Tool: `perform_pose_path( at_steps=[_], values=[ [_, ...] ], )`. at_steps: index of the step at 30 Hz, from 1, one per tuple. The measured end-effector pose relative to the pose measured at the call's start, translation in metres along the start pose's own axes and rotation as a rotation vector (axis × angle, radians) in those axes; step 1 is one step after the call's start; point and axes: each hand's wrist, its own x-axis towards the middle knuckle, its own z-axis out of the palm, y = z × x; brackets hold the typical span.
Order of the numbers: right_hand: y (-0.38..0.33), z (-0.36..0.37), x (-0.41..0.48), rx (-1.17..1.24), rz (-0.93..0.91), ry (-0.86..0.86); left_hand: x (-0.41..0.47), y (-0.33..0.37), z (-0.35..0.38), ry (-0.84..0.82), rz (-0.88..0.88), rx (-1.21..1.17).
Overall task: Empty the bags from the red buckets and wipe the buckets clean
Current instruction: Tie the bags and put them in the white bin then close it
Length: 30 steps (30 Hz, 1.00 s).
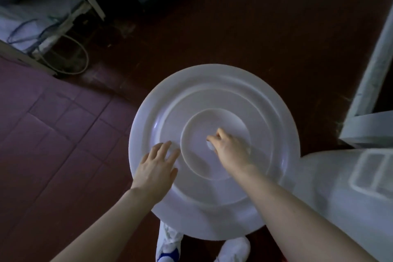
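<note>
Item 1: dark red-brown floor (244,27), taking up most of the view. Item 2: round white lid (214,95) with 3 raised concentric rings, lying flat right in front of you, near the middle of the view; whatever it covers is hidden beneath it. Item 3: purple tiled mat (42,123), to the lid's left. Item 4: white plastic unit (331,198), just beside the lid's right edge. Item 5: your left hand (157,168), palm down on the lid's outer ring, fingers straight and slightly spread. Item 6: your right hand (229,147), over the lid's centre, fingers curled and pinching the knob. Item 7: 2 white shoes (236,249), below the lid's near edge. Item 8: small white knob (211,145), at the lid's centre.
</note>
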Motion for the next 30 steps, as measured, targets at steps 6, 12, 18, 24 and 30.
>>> perform_pose_path(
  at_steps=[6,12,18,24,30],
  values=[
    [0.028,0.084,0.048,-0.038,0.036,-0.036,0.053,-0.02,0.086,-0.07,0.013,-0.006],
    [0.054,0.109,0.056,0.078,0.158,0.004,0.084,-0.011,0.113,-0.14,0.047,0.046],
    [0.054,0.075,0.002,0.134,0.231,0.037,0.069,0.023,0.067,-0.165,0.117,0.104],
    [0.043,0.007,-0.096,0.249,0.325,0.143,0.038,0.083,-0.013,-0.133,0.263,0.166],
    [0.034,-0.051,-0.203,0.327,0.469,0.321,-0.005,0.159,-0.081,-0.108,0.443,0.207]
  ],
)
